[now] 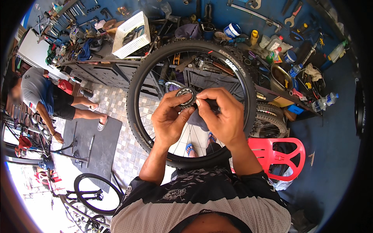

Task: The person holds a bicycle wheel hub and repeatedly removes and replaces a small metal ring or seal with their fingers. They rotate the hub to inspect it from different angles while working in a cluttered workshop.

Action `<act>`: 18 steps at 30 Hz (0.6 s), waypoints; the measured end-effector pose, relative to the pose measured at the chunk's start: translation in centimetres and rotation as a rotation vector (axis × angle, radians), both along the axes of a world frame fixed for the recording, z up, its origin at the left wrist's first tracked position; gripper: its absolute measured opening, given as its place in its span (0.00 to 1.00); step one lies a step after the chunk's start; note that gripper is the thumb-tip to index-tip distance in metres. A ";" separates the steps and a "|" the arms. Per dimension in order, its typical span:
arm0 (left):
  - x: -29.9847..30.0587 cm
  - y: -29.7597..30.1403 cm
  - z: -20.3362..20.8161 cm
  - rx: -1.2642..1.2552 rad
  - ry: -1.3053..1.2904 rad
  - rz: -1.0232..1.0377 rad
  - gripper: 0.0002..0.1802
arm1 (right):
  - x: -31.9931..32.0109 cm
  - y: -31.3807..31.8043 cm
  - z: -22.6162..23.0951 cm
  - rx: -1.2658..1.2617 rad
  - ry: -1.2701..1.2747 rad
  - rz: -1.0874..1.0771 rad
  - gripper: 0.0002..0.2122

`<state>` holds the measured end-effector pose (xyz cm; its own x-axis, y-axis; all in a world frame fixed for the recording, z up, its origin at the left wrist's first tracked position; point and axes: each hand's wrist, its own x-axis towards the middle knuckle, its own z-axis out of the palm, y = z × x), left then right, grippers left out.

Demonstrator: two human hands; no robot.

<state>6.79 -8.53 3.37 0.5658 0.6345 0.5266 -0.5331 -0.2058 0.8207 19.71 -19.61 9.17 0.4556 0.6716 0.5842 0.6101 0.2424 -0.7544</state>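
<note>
In front of my chest, my left hand (169,120) is closed around a small ring-shaped metal part (186,97), dark with a silvery inner ring, which looks like a bearing. One left finger lies across its face and the thumb presses its lower edge. My right hand (224,116) pinches thumb and forefinger together at the part's right rim; anything smaller between those fingertips is hidden. Behind both hands stands a bicycle wheel (133,97) with a black knobbly tyre and thin spokes. A dark grey cloth (198,121) shows between the hands.
A cluttered workbench (101,61) runs along the blue wall, holding a white basket (132,35), bottles and tools. A red plastic chair (289,159) stands at the right, beside more tyres (268,120). At the left, another person (39,89) bends over near bicycles and a dark mat (105,136).
</note>
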 end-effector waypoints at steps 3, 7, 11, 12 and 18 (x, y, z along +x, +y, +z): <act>0.3 -0.2 0.1 -0.078 -0.061 0.013 0.20 | -0.4 1.0 -1.6 0.203 -0.250 -0.042 0.10; 0.4 0.1 -0.5 -0.093 -0.053 0.040 0.21 | -0.5 1.3 -2.1 0.199 -0.257 -0.035 0.10; 0.4 -0.1 -1.5 -0.225 -0.062 0.011 0.21 | -0.5 1.5 -2.1 0.189 -0.285 -0.052 0.09; 0.4 -0.2 -1.6 -0.269 -0.059 0.008 0.21 | -0.5 1.5 -2.2 0.186 -0.310 -0.064 0.08; 0.6 -0.1 -0.7 -0.318 -0.128 -0.105 0.21 | -0.6 1.2 -2.0 0.185 -0.071 -0.048 0.09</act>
<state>7.36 -8.61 2.69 0.5793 0.7198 0.3826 -0.6401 0.1111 0.7602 19.09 -18.43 7.17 0.4378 0.5284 0.7274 0.6747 0.3417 -0.6543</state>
